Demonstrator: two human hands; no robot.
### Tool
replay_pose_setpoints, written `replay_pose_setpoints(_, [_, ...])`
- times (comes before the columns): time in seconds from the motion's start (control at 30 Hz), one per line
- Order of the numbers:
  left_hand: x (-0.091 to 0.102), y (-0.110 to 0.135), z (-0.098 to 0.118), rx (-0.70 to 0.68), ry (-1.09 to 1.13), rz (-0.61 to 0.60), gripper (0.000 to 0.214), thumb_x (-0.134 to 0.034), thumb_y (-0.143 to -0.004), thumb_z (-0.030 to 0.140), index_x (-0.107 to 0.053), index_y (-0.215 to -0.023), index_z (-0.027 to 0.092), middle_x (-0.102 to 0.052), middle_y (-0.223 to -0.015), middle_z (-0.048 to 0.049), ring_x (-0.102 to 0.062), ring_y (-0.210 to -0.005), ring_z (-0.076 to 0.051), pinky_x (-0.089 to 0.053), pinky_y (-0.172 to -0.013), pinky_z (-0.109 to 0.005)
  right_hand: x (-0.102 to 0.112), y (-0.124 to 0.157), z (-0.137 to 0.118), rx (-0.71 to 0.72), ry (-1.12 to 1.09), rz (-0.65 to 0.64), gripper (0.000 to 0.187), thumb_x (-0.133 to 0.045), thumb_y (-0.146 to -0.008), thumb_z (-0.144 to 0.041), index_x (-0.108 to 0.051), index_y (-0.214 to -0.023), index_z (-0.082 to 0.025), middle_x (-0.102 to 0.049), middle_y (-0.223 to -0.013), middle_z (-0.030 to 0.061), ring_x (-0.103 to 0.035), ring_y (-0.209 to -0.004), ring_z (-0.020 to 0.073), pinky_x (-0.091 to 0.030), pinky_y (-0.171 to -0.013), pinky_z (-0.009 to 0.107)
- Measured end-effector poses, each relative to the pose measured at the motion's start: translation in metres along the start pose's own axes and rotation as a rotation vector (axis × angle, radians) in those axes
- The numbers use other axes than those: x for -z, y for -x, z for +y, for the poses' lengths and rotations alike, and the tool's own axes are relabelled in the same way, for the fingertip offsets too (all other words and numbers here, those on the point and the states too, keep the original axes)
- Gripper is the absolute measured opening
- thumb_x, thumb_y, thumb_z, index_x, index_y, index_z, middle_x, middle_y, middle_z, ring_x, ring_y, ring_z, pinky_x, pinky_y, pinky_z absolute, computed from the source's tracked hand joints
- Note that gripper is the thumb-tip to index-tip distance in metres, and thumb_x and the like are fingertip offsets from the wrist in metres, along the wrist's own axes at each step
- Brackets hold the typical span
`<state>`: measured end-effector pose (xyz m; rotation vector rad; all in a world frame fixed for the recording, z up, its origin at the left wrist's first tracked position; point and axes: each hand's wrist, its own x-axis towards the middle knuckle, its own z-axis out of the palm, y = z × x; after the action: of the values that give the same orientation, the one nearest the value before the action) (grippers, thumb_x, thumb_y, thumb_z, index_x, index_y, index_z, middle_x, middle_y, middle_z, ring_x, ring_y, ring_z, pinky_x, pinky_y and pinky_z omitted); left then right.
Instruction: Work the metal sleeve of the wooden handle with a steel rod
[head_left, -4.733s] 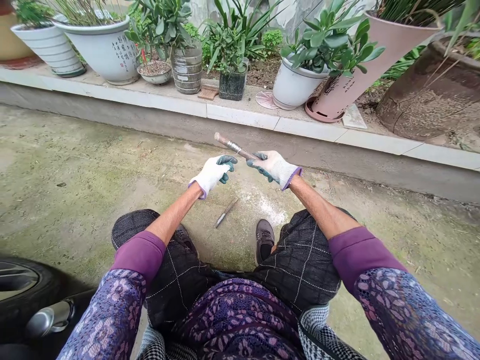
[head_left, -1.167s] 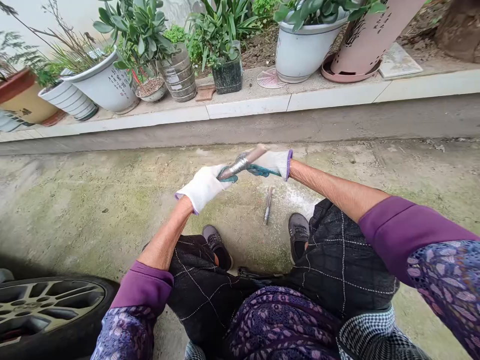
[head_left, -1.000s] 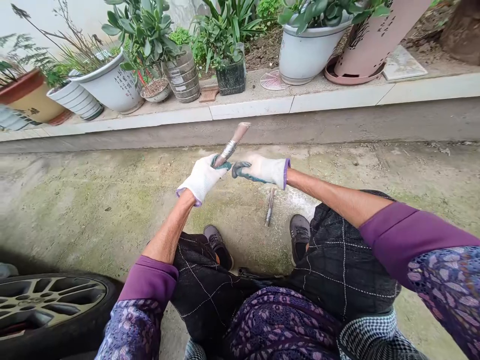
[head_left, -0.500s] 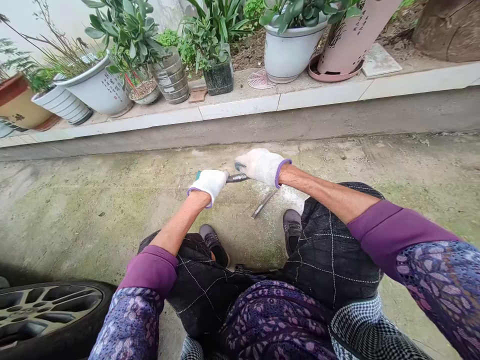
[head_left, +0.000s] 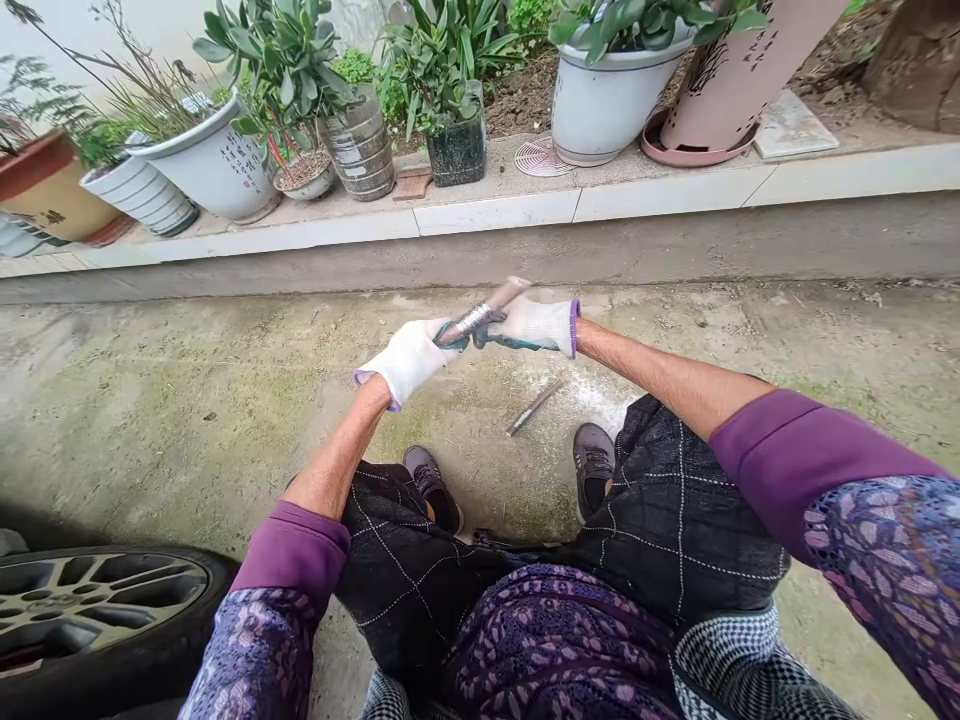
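I sit with both arms stretched out over my knees, both hands in white gloves with green palms. My left hand (head_left: 409, 357) is closed round the lower end of a short wooden-handled tool (head_left: 486, 309) with a silver wrapped band; its pale end points up and to the right. My right hand (head_left: 534, 324) is against the tool's upper part, fingers curled on it. On the concrete between my shoes lies a thin metal rod (head_left: 534, 407), close to a white dusty patch.
A raised tiled ledge (head_left: 495, 212) runs across the back with several potted plants, among them a white pot (head_left: 217, 165) and a dark square pot (head_left: 455, 150). A car wheel (head_left: 97, 620) is at the lower left. My shoes (head_left: 592, 465) rest on the mossy concrete.
Half a second ago both hands were low with the tool nearly level; now they have risen and the tool tilts up to the right again. The view has shifted slightly.
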<state>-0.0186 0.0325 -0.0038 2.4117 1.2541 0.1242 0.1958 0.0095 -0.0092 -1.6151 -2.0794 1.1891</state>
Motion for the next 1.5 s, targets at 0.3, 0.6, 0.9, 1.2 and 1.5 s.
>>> replay_pose_setpoints(0.3, [-0.01, -0.022, -0.004, 0.245, -0.543, -0.109, 0.034, -0.046, -0.093, 0.025, -0.069, -0.117, 0.018, -0.074, -0.099, -0.0161, -0.071, -0.092, -0.026, -0.051, -0.084, -0.034, -0.028, 0.023, -0.032, 0.049, 0.431, 0.044, 0.019, -0.058, -0.086, -0.029, -0.073, -0.091, -0.019, -0.074, -0.089, 0.0146, -0.066, -0.079, 0.0246, -0.043, -0.067, 0.033])
replay_pose_setpoints(0.6, [-0.046, -0.012, 0.029, -0.009, -0.662, -0.475, 0.033, -0.047, -0.091, 0.019, -0.07, -0.116, 0.018, -0.073, -0.091, -0.0164, -0.071, -0.093, -0.032, -0.052, -0.079, -0.039, 0.006, 0.012, -0.004, 0.024, 0.636, 0.086, 0.029, -0.049, -0.092, -0.03, -0.075, -0.099, -0.019, -0.075, -0.095, 0.0131, -0.068, -0.083, 0.0235, -0.042, -0.066, 0.031])
replay_pose_setpoints(0.9, [-0.015, 0.007, 0.02, -0.078, -0.256, -0.235, 0.031, -0.053, -0.087, 0.04, -0.073, -0.104, 0.022, -0.071, -0.08, -0.0029, -0.064, -0.071, -0.019, -0.046, -0.068, -0.027, 0.008, -0.008, 0.018, 0.003, 0.312, 0.014, 0.023, -0.053, -0.084, -0.02, -0.075, -0.09, -0.018, -0.069, -0.079, 0.0025, -0.055, -0.067, 0.0135, -0.037, -0.06, 0.025])
replay_pose_setpoints(1.2, [0.005, -0.007, -0.003, 0.171, -0.171, 0.028, 0.035, -0.053, -0.088, 0.039, -0.072, -0.108, 0.018, -0.072, -0.088, -0.0067, -0.065, -0.077, -0.021, -0.047, -0.071, -0.029, -0.031, 0.012, -0.025, 0.05, 0.435, -0.051, 0.022, -0.05, -0.09, -0.023, -0.071, -0.092, -0.019, -0.073, -0.087, 0.0081, -0.062, -0.074, 0.018, -0.037, -0.063, 0.028])
replay_pose_setpoints(1.5, [-0.012, -0.014, -0.014, 0.236, -0.609, -0.169, 0.035, -0.044, -0.094, 0.025, -0.068, -0.118, 0.018, -0.073, -0.097, -0.0171, -0.071, -0.093, -0.029, -0.052, -0.082, -0.036, -0.034, 0.031, -0.034, 0.064, 0.492, -0.03, 0.021, -0.052, -0.09, -0.026, -0.072, -0.093, -0.019, -0.075, -0.093, 0.0119, -0.067, -0.08, 0.0229, -0.042, -0.066, 0.031])
